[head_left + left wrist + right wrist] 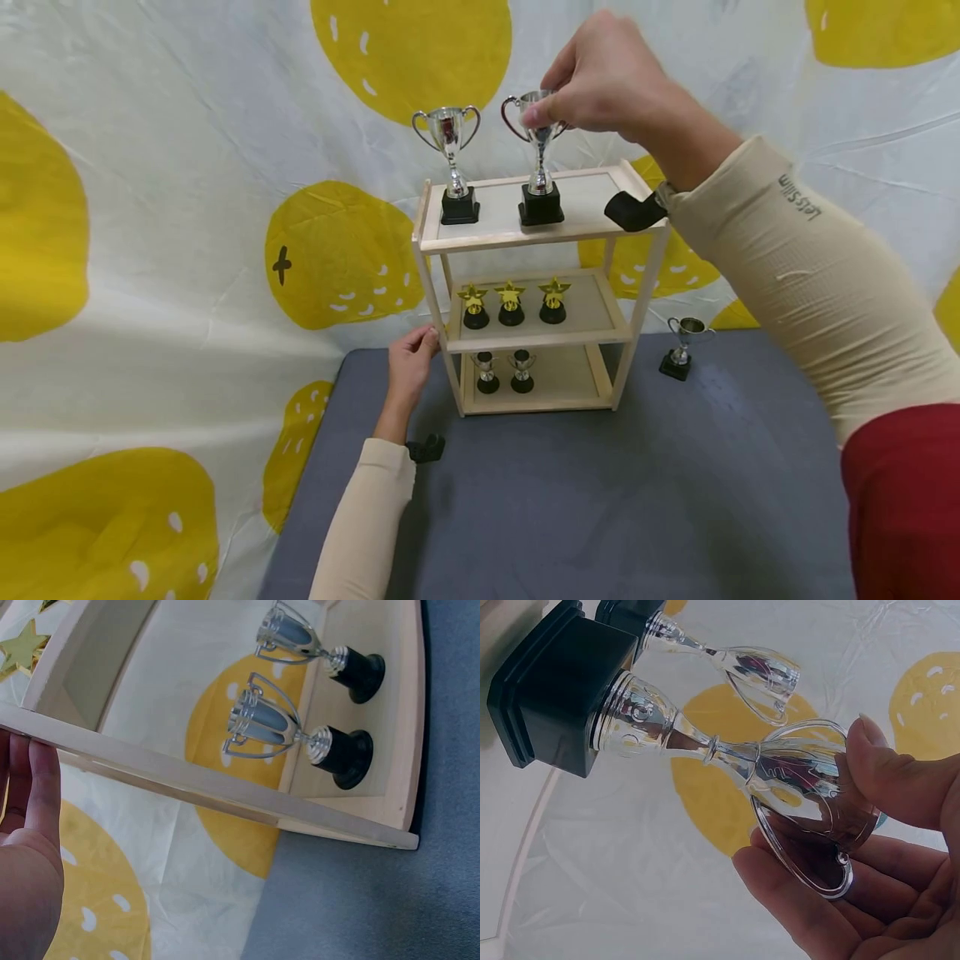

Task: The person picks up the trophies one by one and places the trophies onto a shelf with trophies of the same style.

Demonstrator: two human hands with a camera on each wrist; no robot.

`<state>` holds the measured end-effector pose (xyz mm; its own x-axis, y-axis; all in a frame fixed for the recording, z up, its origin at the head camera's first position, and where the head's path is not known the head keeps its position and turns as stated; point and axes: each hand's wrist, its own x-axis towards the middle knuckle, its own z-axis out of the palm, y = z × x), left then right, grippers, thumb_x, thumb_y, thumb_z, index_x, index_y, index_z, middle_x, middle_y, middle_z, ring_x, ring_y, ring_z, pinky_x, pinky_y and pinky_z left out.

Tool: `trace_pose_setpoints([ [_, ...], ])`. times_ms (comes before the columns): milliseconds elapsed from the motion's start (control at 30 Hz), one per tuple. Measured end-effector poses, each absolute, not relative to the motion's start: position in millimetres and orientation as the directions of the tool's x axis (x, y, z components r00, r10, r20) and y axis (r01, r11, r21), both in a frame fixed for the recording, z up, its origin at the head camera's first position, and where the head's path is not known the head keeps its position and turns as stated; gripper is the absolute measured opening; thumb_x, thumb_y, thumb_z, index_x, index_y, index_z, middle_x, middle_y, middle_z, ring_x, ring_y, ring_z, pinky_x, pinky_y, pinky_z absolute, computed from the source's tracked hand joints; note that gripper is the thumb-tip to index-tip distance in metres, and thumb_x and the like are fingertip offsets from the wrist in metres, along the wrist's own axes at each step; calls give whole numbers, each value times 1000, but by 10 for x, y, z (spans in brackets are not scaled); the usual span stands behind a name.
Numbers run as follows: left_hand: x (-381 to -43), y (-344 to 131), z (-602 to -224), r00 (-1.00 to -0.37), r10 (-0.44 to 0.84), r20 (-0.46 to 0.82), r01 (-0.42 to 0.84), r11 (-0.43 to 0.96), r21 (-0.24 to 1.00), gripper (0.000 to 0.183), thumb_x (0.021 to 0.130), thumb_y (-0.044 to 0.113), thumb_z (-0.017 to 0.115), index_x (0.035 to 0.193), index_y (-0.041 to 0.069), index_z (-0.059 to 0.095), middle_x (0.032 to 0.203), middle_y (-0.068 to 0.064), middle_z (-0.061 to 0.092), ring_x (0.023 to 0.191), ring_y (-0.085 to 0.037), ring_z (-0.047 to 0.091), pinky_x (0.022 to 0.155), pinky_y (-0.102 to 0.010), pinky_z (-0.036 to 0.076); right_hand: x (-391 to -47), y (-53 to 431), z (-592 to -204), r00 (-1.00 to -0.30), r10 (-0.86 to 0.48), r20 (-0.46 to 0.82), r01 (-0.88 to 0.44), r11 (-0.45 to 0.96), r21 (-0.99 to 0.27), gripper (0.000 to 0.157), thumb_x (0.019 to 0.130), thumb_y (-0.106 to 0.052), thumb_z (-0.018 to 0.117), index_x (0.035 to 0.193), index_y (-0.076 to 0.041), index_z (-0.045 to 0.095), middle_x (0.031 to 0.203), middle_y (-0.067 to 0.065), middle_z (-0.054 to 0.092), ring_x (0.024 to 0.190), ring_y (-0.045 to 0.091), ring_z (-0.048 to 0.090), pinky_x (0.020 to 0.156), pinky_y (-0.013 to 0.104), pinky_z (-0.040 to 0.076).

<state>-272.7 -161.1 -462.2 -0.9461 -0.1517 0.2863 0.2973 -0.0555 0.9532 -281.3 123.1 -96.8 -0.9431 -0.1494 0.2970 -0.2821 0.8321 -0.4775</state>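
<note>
My right hand (611,79) pinches the cup of a silver trophy (540,204) between thumb and fingers. Its black square base is at the top board of a wooden shelf (525,243); whether it touches cannot be told. In the right wrist view, the thumb (889,769) lies on one side of the cup. A second silver trophy (459,208) stands upright to its left. My left hand (410,362) grips the shelf's left post at middle-tier height; in the left wrist view, its fingertips (43,784) meet the post, partly hidden.
Three gold star trophies (510,296) stand on the middle tier. Two small silver trophies (521,375) are on the bottom tier. Another silver trophy (677,358) stands on the grey surface (570,500), right of the shelf. Behind hangs a white cloth (187,250) with yellow shapes.
</note>
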Motion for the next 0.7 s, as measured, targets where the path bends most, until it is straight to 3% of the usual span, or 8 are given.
trace_pose_setpoints([
  [167, -2728, -1613, -4647, -946, -147, 290, 301, -58, 952, 30, 104, 3, 61, 125, -18, 66, 104, 0, 75, 85, 2, 72, 88, -18, 61, -2858, 1203, -970, -946, -148, 287, -274, 838, -471, 50, 90, -47, 81, 123, -9, 78, 114, 7, 74, 91, 17, 62, 81, 28, 52],
  [400, -2754, -1604, -4639, -946, -138, 294, 304, -50, 951, 30, 104, 4, 62, 124, -17, 67, 103, 1, 75, 84, 1, 72, 87, -18, 61, -2907, 1202, -955, -949, -139, 283, -261, 848, -460, 51, 90, -47, 81, 124, -10, 78, 123, 10, 74, 95, 17, 59, 81, 29, 52],
  [700, -2695, -1586, -4675, -946, -143, 292, 300, -37, 953, 32, 103, 6, 63, 124, -18, 67, 104, -2, 74, 85, 2, 71, 87, -20, 62, -2971, 1165, -998, -951, -155, 269, -270, 842, -467, 47, 91, -44, 80, 125, -11, 77, 130, 9, 75, 113, 21, 56, 91, 33, 52],
])
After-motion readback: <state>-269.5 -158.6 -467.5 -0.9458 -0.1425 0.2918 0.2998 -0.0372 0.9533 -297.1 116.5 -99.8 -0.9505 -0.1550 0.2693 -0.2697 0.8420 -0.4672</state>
